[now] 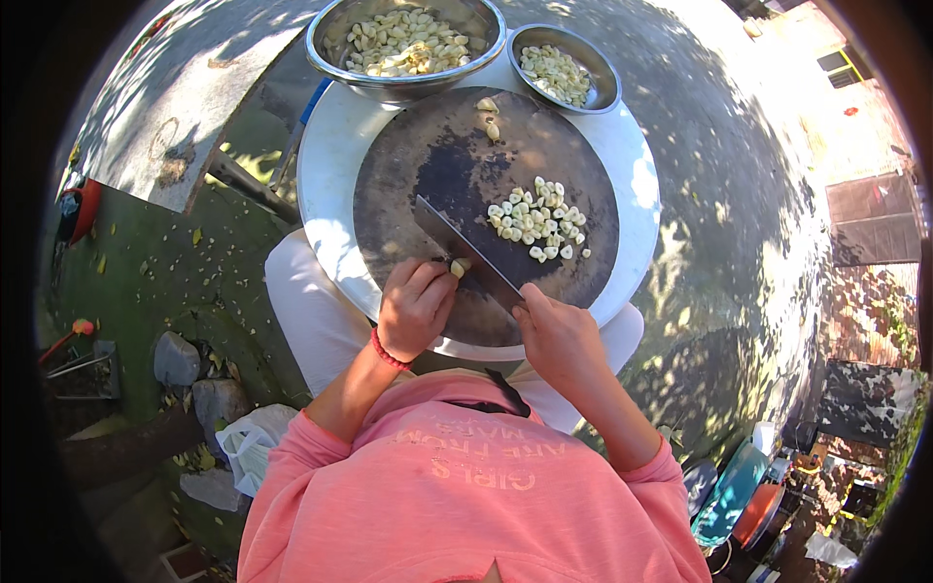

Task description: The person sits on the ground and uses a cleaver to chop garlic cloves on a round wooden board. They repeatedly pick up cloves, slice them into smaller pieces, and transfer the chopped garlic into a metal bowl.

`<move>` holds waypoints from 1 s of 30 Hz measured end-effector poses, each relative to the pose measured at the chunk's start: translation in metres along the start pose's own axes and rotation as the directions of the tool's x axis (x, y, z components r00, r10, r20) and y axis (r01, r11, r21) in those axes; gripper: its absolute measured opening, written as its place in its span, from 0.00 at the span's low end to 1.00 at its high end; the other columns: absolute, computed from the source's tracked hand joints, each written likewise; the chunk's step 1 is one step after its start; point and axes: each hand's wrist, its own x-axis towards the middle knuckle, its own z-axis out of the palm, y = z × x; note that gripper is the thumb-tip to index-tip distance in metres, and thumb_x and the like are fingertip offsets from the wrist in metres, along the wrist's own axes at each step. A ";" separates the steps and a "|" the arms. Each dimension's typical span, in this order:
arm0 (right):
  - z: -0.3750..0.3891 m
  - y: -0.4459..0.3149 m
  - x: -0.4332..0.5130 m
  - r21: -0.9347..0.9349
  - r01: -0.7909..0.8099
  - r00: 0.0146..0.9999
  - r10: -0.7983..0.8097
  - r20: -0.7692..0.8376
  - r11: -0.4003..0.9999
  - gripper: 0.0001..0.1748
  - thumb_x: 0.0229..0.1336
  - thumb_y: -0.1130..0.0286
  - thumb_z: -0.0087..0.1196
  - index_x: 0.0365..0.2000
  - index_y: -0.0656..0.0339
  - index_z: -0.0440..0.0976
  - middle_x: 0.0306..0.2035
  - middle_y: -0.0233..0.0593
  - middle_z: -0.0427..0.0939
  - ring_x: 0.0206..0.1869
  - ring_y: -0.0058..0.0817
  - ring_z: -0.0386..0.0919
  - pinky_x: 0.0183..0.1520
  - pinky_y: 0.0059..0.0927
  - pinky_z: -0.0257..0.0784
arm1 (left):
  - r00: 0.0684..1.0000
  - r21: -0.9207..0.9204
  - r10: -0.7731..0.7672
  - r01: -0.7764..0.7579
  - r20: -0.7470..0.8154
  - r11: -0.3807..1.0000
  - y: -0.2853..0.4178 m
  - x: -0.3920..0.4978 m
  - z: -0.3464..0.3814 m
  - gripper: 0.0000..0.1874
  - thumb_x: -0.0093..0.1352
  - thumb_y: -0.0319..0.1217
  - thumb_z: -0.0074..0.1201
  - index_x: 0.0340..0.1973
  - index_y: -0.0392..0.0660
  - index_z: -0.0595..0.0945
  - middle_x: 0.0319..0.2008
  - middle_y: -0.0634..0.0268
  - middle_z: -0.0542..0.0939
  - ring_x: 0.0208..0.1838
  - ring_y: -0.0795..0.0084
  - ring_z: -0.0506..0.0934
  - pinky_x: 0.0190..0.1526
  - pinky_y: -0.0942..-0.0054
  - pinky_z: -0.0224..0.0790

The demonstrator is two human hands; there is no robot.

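My right hand [555,329] grips the handle end of a cleaver [470,255], whose broad blade slants up and left over a round, dark-stained cutting board [393,175]. Left of the blade, my left hand [419,302] rests on the board with bent fingers beside a garlic clove [458,268]; whether the fingers pinch it I cannot tell. A pile of trimmed garlic cloves [536,218] lies right of the blade. Farther up the board sit a few loose cloves [493,131]. Behind it stand a large metal bowl [317,58] and a smaller metal bowl [611,91], both holding peeled garlic.
The board lies on a round white table [321,197] close before my knees. A stone slab [168,138] is at the upper left. Grey rocks [177,358] and a white plastic bag [251,448] are on the ground at left, with a teal basin [729,492] at lower right.
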 end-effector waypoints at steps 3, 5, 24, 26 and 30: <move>0.010 -0.001 0.008 -0.016 -0.048 0.998 0.049 0.036 0.999 0.08 0.65 0.70 0.54 0.37 0.60 0.65 0.26 0.47 0.78 0.26 0.53 0.79 0.28 0.52 0.72 | 1.000 0.010 0.005 -0.005 0.017 1.000 0.001 0.002 -0.001 0.12 0.55 0.19 0.64 0.35 0.39 0.84 0.37 0.60 0.80 0.38 0.58 0.78 0.41 0.62 0.71; 0.012 -0.006 0.013 -0.009 -0.040 0.999 0.040 -0.002 0.999 0.09 0.64 0.72 0.56 0.36 0.62 0.66 0.24 0.49 0.77 0.27 0.53 0.79 0.28 0.50 0.72 | 1.000 0.015 0.008 -0.008 0.012 1.000 0.001 0.001 -0.001 0.11 0.56 0.19 0.64 0.35 0.39 0.84 0.37 0.61 0.80 0.39 0.58 0.77 0.41 0.62 0.71; 0.005 -0.013 0.000 -0.032 -0.018 0.999 0.019 0.032 0.999 0.07 0.66 0.70 0.52 0.36 0.59 0.65 0.26 0.46 0.78 0.26 0.54 0.79 0.27 0.52 0.74 | 1.000 0.001 -0.001 0.001 -0.029 1.000 -0.002 -0.004 0.003 0.11 0.55 0.19 0.64 0.34 0.39 0.83 0.37 0.61 0.80 0.40 0.58 0.78 0.42 0.62 0.72; 0.010 -0.014 0.001 -0.068 -0.039 0.998 0.042 0.042 0.997 0.07 0.66 0.70 0.51 0.36 0.59 0.65 0.26 0.46 0.78 0.26 0.53 0.79 0.28 0.52 0.74 | 1.000 0.009 -0.002 0.002 -0.013 1.000 0.000 -0.002 0.003 0.11 0.55 0.19 0.64 0.34 0.39 0.83 0.36 0.61 0.80 0.40 0.58 0.78 0.42 0.62 0.72; 0.017 -0.004 0.020 -0.033 -0.058 0.996 0.056 -0.065 0.998 0.09 0.63 0.72 0.56 0.35 0.60 0.65 0.22 0.50 0.77 0.26 0.53 0.78 0.27 0.51 0.72 | 1.000 0.032 0.002 -0.002 0.013 0.999 0.003 0.000 -0.002 0.11 0.55 0.19 0.63 0.34 0.39 0.83 0.36 0.61 0.80 0.40 0.58 0.77 0.42 0.62 0.73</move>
